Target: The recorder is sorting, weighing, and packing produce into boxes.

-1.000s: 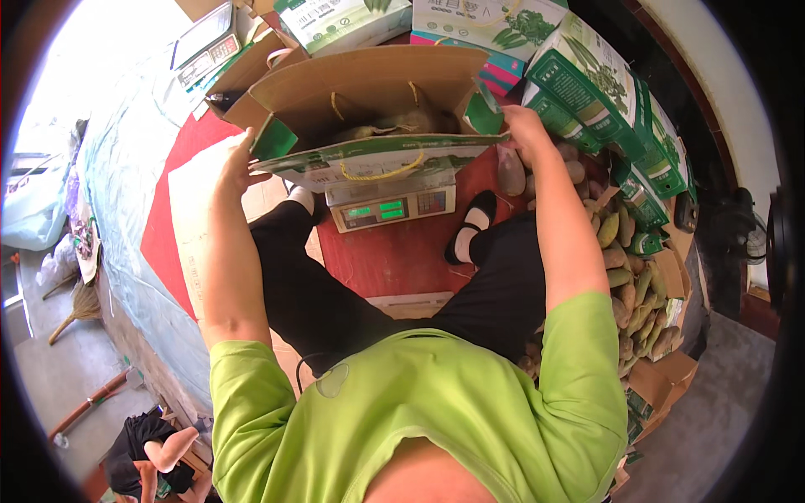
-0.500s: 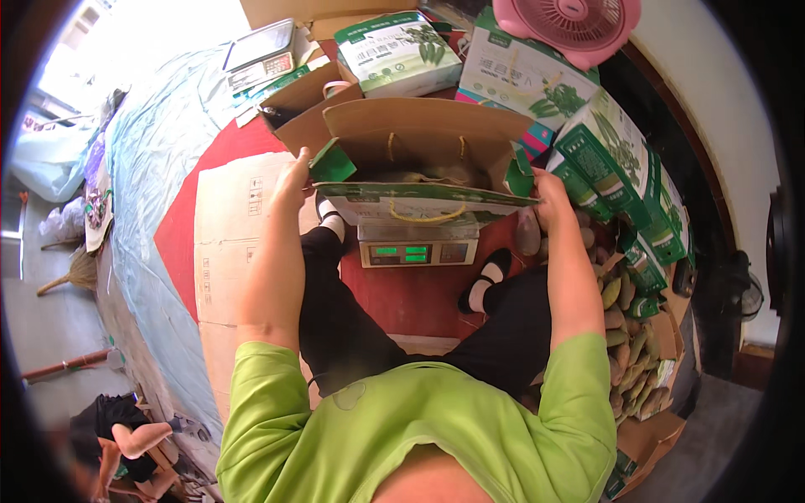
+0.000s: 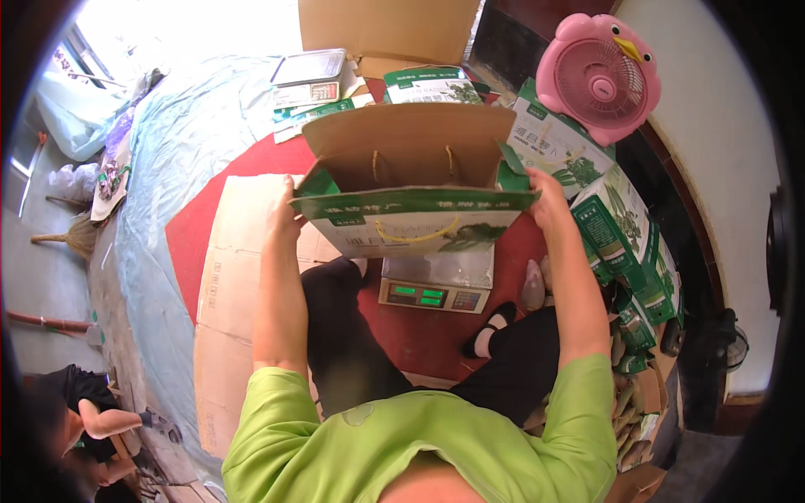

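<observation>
Between my hands is an open-topped cardboard gift box, white and green outside and brown inside, with yellow cord handles. My left hand is closed on its left end, and my right hand grips its right end. The box is tilted, its printed front panel facing me and its end flaps sticking up. What lies at its bottom is hidden. Below its lower edge, between my legs, stands a digital scale with lit green displays; the visible part of its plate bears nothing.
A pink fan stands beyond green-and-white boxes on the right. Long green radishes are piled beside my right arm. A second scale sits at the far left. Flattened cardboard lies left; another person is at lower left.
Both hands have lifted the box off the scale and tipped it, so its front panel now shows and its contents no longer do. The view has also shifted.
</observation>
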Demonstrator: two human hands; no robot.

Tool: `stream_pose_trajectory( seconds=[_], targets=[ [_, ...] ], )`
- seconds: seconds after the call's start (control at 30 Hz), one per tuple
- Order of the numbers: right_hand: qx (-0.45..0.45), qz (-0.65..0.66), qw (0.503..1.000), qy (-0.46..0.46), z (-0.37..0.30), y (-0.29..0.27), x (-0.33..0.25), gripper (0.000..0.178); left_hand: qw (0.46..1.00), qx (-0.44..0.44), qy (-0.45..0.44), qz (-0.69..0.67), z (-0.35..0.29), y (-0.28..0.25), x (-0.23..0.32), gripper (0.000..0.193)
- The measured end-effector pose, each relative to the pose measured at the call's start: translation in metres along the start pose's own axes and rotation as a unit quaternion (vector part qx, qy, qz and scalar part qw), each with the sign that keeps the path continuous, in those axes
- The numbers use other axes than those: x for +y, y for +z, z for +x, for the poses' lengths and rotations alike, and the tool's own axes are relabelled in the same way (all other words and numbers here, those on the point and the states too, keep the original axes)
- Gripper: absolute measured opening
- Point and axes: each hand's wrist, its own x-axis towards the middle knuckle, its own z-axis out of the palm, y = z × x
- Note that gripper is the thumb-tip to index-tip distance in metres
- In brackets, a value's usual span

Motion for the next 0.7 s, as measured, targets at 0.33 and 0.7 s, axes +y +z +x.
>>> stream_pose_trajectory(
  seconds=[0.33,0.7],
  targets=[
    [-0.124,-0.116,0.984,-0.051,-0.046,0.181,-0.027,0.022,0.905,-0.396,0.04,-0.147,0.012,-0.228,0.075,0.041],
    [-0.278,-0.207,0.932,0.106,-0.145,0.336,0.124,0.031,0.982,0.111,0.131,-0.084,-0.104,-0.469,0.016,0.043]
  ],
)
